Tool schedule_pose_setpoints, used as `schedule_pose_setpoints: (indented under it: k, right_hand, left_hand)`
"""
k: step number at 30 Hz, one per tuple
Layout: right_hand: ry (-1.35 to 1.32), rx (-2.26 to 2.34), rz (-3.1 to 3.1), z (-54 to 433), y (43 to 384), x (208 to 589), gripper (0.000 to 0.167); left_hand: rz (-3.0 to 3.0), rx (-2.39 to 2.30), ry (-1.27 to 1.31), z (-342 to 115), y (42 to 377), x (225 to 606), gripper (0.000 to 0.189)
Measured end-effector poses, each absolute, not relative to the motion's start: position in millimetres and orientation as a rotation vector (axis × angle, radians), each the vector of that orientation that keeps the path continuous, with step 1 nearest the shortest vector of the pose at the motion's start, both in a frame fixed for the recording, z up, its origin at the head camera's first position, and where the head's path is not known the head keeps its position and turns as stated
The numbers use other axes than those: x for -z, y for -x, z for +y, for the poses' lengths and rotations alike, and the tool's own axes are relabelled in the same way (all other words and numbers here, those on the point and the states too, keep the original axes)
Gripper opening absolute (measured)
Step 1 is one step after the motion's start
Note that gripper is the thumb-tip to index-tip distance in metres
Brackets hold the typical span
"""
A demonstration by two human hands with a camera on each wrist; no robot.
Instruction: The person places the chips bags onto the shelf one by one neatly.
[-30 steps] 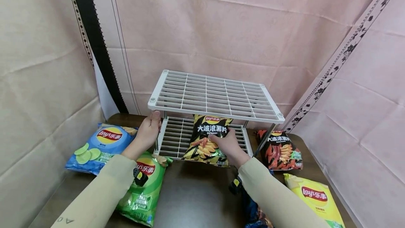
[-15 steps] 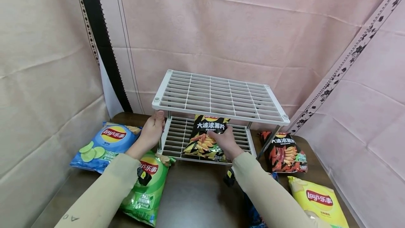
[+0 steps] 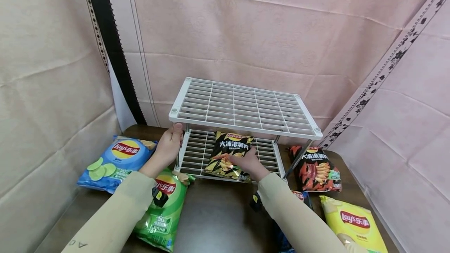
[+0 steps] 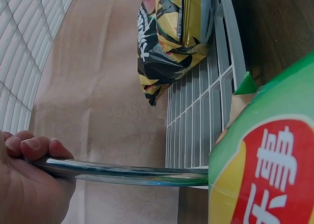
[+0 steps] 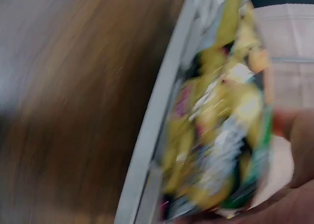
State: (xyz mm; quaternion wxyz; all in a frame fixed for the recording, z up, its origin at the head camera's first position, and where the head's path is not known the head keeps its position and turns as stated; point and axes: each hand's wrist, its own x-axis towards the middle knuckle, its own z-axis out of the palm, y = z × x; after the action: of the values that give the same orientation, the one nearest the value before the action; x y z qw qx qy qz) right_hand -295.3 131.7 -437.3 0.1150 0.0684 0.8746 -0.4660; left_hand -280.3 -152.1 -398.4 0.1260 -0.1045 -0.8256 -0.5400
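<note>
A white two-tier rack [image 3: 246,125] with metal legs stands on the table. My left hand [image 3: 168,146] grips its front left metal post [image 4: 132,175], fingers curled round it just under the upper shelf. On the lower shelf [image 3: 195,149] a black and yellow bag of chips [image 3: 230,143] leans back, its lower edge by the shelf's front bar. My right hand [image 3: 250,164] holds this bag at its right side, thumb across the front; the other fingers are hidden behind it. The right wrist view is blurred, with the bag [image 5: 216,136] close to the shelf's edge.
Blue [image 3: 117,163] and green [image 3: 159,210] chip bags lie at the left. Red-black [image 3: 316,171] and yellow [image 3: 355,221] bags lie at the right. A dark blue bag [image 3: 283,241] is partly under my right forearm. Pink cloth [image 3: 225,30] hangs behind the rack.
The bag of chips has tilted back and settled lower on the lower shelf, and its top shows more fully. My right hand has moved slightly down with it. The left hand keeps its grip.
</note>
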Motion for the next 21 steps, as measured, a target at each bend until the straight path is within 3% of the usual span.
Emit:
schedule_pose_setpoints:
  k: [6, 21]
  right_hand:
    - [-0.231, 1.189, 2.606, 108, 291, 438, 0.111]
    - [-0.110, 1.344, 2.632, 65, 306, 452, 0.110]
  left_hand:
    - [-2.391, 1.570, 0.308, -155, 277, 399, 0.059]
    - [-2.369, 1.583, 0.303, -150, 278, 398, 0.060]
